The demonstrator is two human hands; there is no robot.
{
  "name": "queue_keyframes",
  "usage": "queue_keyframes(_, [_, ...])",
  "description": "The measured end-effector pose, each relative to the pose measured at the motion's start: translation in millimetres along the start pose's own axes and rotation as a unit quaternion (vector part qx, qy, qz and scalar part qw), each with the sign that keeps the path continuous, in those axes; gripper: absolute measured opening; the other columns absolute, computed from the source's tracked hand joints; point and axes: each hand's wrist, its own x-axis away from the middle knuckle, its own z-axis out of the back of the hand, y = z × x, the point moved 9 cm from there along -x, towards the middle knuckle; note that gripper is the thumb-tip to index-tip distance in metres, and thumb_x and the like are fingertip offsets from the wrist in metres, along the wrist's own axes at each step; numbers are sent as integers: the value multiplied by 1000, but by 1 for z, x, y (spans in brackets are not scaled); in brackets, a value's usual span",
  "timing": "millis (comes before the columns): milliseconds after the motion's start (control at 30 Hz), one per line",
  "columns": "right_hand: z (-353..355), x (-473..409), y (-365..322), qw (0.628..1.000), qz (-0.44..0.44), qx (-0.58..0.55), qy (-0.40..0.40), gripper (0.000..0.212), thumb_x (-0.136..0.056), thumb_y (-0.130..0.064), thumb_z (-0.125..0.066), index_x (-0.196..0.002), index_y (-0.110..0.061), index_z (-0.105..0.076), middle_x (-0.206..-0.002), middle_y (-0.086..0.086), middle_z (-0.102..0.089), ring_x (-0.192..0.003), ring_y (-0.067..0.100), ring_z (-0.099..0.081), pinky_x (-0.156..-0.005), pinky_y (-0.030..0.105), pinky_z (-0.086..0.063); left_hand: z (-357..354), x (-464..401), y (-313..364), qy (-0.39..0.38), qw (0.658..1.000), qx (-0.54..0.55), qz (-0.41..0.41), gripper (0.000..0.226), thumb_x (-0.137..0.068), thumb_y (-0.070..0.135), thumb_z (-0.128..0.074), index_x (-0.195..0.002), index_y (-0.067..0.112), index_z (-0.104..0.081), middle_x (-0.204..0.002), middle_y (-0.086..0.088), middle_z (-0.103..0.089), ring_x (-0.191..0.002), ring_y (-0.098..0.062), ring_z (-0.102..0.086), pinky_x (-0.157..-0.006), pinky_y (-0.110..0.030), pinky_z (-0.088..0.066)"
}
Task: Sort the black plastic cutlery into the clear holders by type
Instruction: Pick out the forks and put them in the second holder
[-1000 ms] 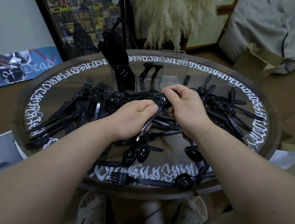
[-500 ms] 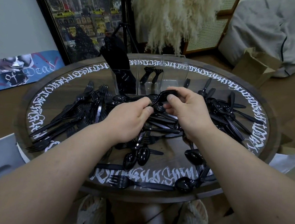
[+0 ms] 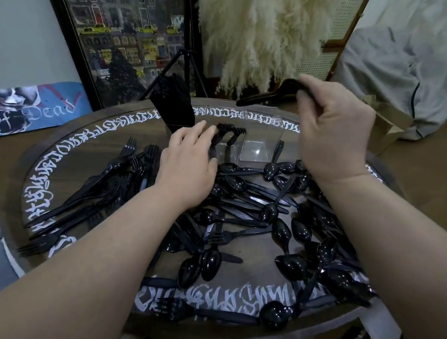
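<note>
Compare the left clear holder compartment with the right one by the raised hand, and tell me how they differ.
The left compartment is packed with black cutlery standing upright, so it looks solid black; the right compartment looks empty and see-through. The left hand reaches toward the left compartment side, while the right hand holds a spoon raised above the right compartment. Both are clear plastic and stand in one row at the far side of the round table.

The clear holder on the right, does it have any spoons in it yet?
No, the right clear holder is see-through and bare inside, while the right hand holds black spoons up above it.
</note>
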Motion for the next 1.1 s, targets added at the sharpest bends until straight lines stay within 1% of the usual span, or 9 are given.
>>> queue_keyframes(100, [-38, -6, -1, 996, 40, 46, -63, 24, -90, -13, -53, -102, -4, -72, -90, 13, -72, -78, 29, -67, -72, 38, -56, -9, -5, -2, -19, 1000, -12, 12, 62, -98, 33, -44, -152, 22, -17, -160, 5, -12, -143, -21, -9, -111, -46, -26])
queue_keyframes(200, [-82, 6, 3, 978, 53, 82, -183, 20, -89, -7, -52, -97, -1, -70, -87, 16, -68, -77, 35, -64, -67, 44, -54, -14, -7, -4, -28, 999, -18, 14, 63, -98, 33, -45, -152, 23, -15, -160, 6, -9, -144, -22, -7, -110, -46, -26])
queue_keyframes(400, [-135, 41, 22, 903, 28, 142, -403, 42, -93, -14, -45, -134, -14, -50, -130, 9, -53, -115, 29, -43, -98, 38, -38, -15, -8, -6, -19, 1000, -10, 3, 62, -97, 27, -45, -151, 25, -17, -160, 9, -8, -143, -22, -7, -111, -47, -25])
queue_keyframes(500, [-138, 46, 28, 888, 14, 156, -433, 54, -91, -14, -44, -143, -21, -35, -143, 5, -41, -122, 30, -33, -103, 40, -36, -16, -7, -7, -14, 1000, -1, -7, 62, -96, 25, -46, -151, 27, -17, -160, 11, -8, -143, -21, -8, -112, -46, -24])
queue_keyframes(600, [-124, 48, 27, 904, -9, 127, -407, 64, -88, -7, -45, -147, -23, -29, -144, 3, -37, -124, 29, -33, -102, 40, -37, -14, -6, -8, -7, 1000, 20, -19, 64, -96, 23, -49, -152, 27, -18, -159, 9, -12, -143, -21, -11, -115, -45, -23])
queue_keyframes(733, [-89, 56, 15, 941, -19, 72, -329, 62, -85, -4, -48, -144, -19, -38, -134, 6, -46, -118, 28, -41, -93, 37, -39, -11, 2, -11, -18, 999, 31, -32, 66, -94, 24, -55, -151, 28, -21, -159, 5, -16, -143, -23, -12, -115, -43, -21])
queue_keyframes(833, [-68, 72, 10, 941, -36, 42, -334, 58, -85, -5, -52, -141, -20, -43, -123, 4, -51, -107, 24, -49, -85, 37, -44, -12, 13, -16, -43, 998, 23, -37, 70, -91, 28, -61, -150, 30, -24, -158, 3, -20, -143, -24, -14, -116, -43, -22])
queue_keyframes(967, [-59, 108, 10, 892, -63, 53, -444, 49, -89, -15, -58, -136, -25, -48, -123, 0, -55, -102, 19, -56, -90, 33, -45, -18, 34, -26, -100, 994, -14, -40, 74, -85, 40, -67, -148, 32, -30, -155, 1, -27, -141, -27, -19, -115, -39, -21])
queue_keyframes(1100, [-62, 151, -6, 826, -24, 75, -559, 33, -90, -23, -61, -124, -26, -61, -118, -1, -59, -104, 18, -57, -89, 29, -42, -20, 60, -40, -163, 984, -52, -44, 68, -82, 44, -69, -142, 38, -39, -152, 4, -31, -140, -24, -19, -114, -38, -22])
